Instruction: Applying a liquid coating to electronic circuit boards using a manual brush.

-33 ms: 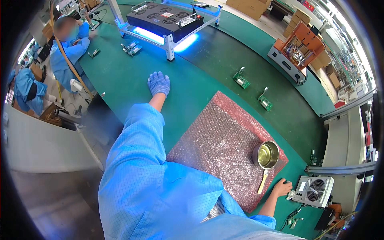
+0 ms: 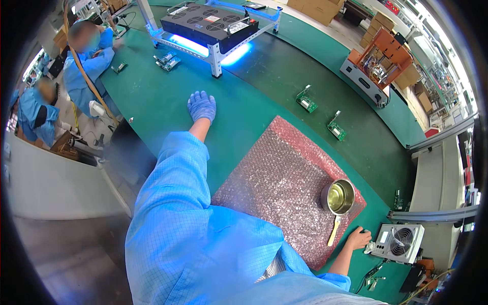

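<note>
Left hand (image 2: 202, 107) flat, my right hand (image 2: 359, 239) curled by the fan unit (image 2: 401, 243), grip unclear, best clear of the pot (image 2: 326, 197)

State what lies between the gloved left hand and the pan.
Head view: green tabletop by the left hand, then pink bubble wrap under the pan.

Up on the head over there, a wide fisheye tips down at the counter (image 2: 239, 119)
It's the left lens of a side-by-side pair, upright: close above the left sleeve (image 2: 175, 173), farther from the left hand (image 2: 202, 105) and right hand (image 2: 359, 238), then out to distant cardboard boxes (image 2: 316, 10).
</note>
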Motion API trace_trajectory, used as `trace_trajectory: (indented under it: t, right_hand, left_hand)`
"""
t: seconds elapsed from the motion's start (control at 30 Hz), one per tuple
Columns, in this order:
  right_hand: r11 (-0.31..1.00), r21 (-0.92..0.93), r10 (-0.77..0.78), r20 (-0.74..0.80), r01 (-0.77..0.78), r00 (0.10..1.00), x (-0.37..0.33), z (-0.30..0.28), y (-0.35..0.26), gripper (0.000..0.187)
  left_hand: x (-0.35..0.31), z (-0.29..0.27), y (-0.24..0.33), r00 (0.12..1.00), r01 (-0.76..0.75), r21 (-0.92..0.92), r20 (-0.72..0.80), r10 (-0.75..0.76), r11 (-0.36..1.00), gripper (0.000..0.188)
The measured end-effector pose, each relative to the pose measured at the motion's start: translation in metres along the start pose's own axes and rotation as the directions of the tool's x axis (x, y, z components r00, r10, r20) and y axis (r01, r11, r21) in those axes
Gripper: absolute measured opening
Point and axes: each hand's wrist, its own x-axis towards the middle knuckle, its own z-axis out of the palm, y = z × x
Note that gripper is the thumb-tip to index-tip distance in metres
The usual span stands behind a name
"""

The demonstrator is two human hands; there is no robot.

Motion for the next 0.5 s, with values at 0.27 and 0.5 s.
trace_trajectory:
  t: [0.27,0.5]
  right_hand:
    - [1.0,0.013,-0.014,0.005,0.014,1.0,0.001,-0.009,-0.004,0.033]
    - [1.0,0.001,-0.016,0.012,0.016,1.0,0.001,-0.007,-0.003,0.033]
  left_hand:
    - [0.004,0.0,-0.002,1.0,0.0,0.002,0.0,0.0,1.0,0.051]
    - [0.005,0.003,-0.004,1.0,-0.007,-0.002,-0.025,0.007,1.0,0.051]
